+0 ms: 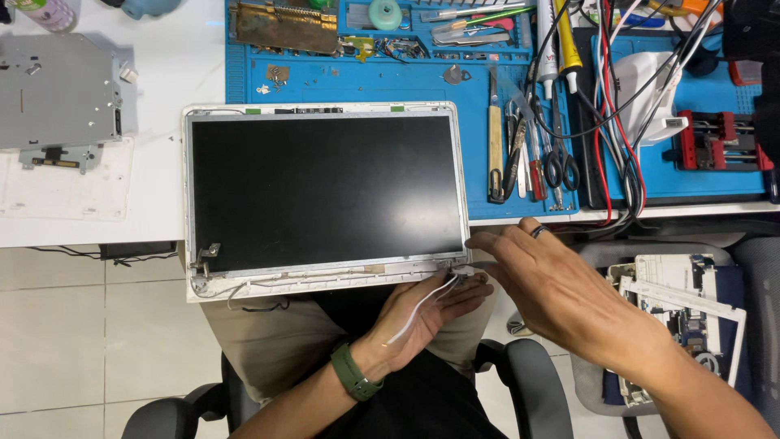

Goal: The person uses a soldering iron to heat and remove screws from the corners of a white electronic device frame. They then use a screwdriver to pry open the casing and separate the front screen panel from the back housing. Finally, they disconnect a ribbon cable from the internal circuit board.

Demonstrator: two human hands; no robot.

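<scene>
A laptop screen panel [325, 191] in a white lid frame lies flat, partly on the desk and partly over my lap. My left hand [422, 317], with a green watch strap on the wrist, is palm up under the lid's lower right corner, and white cables [422, 305] run across its fingers. My right hand [540, 284], wearing a dark ring, reaches in from the right with its fingertips at the right hinge corner [465, 264]. A metal hinge [205, 256] sticks out at the lower left corner.
A blue work mat [374, 77] behind the lid holds tweezers, screwdrivers, scissors [561, 167] and small parts. Red, black and white cables [617, 122] lie at the right. A grey metal drive [57, 93] sits at the left. A disassembled white laptop frame [682, 305] rests on a chair at right.
</scene>
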